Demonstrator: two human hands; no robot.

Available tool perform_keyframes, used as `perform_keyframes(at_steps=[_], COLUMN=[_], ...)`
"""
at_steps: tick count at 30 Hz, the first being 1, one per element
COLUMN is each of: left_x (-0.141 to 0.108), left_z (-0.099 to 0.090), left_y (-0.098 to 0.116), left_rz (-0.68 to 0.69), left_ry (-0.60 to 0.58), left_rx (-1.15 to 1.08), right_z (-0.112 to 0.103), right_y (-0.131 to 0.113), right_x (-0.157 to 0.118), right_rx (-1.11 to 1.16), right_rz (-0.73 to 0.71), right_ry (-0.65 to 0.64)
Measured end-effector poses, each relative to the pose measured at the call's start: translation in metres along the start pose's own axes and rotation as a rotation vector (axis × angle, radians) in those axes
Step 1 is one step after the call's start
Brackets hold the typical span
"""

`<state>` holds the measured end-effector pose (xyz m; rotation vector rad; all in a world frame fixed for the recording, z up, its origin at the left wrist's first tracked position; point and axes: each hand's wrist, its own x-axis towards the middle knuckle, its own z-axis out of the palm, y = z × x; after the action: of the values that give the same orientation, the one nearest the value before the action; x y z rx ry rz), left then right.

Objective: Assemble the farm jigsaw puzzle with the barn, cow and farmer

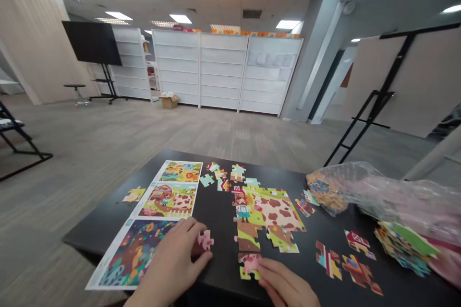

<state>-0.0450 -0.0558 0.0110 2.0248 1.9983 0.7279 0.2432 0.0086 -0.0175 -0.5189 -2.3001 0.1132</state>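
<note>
My left hand [180, 254] rests over the lower edge of the picture sheet [124, 237], its finger and thumb closed around a pink puzzle piece [206, 240]. Between the fingertips of my right hand [284, 280] is a puzzle piece with a pink pig [248, 265]. That piece lies just below the partly joined puzzle [275, 208], which shows a spotted cow and a figure in a hat. On the sheet, the middle picture [169, 200] has the same cow and a red barn.
Loose pieces [218, 175] lie above the joined puzzle, and more [360, 268] lie at right. One yellowish piece [134, 195] is left of the sheet. A clear plastic bag [374, 187] and a piece stack [406, 247] occupy the black table's [118, 208] right side.
</note>
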Motion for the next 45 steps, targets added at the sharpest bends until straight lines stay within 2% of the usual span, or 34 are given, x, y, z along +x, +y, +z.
perform_keyframes(at_steps=[2, 6, 8, 12, 19, 27, 31, 37, 45], left_x=[-0.001, 0.002, 0.008, 0.023, 0.026, 0.033, 0.034, 0.035, 0.037], left_z=[-0.001, 0.01, 0.015, 0.02, 0.028, 0.035, 0.038, 0.034, 0.031], left_y=[-0.009, -0.006, -0.001, 0.003, 0.001, -0.001, -0.001, 0.008, 0.012], left_rz=[0.009, 0.169, 0.219, 0.234, 0.238, 0.207, 0.23, 0.241, 0.286], left_ry=[-0.043, -0.064, -0.074, -0.124, -0.15, -0.163, -0.162, -0.209, -0.211], left_rx=[-0.036, -0.179, -0.223, -0.222, -0.18, -0.259, -0.271, -0.167, -0.089], right_z=[0.007, 0.021, 0.031, 0.044, 0.029, 0.036, 0.037, 0.035, 0.034], right_y=[-0.004, -0.007, -0.009, -0.013, -0.001, 0.002, 0.001, -0.002, -0.005], right_x=[0.014, 0.034, 0.045, 0.058, 0.033, 0.026, 0.026, 0.026, 0.029], right_rx=[0.021, 0.08, 0.106, 0.085, -0.009, -0.045, -0.021, 0.002, 0.043], right_rz=[-0.01, 0.005, 0.004, 0.017, 0.249, 0.331, 0.348, 0.407, 0.43], right_ry=[0.023, 0.027, -0.005, -0.102, 0.041, -0.087, -0.1, -0.123, -0.109])
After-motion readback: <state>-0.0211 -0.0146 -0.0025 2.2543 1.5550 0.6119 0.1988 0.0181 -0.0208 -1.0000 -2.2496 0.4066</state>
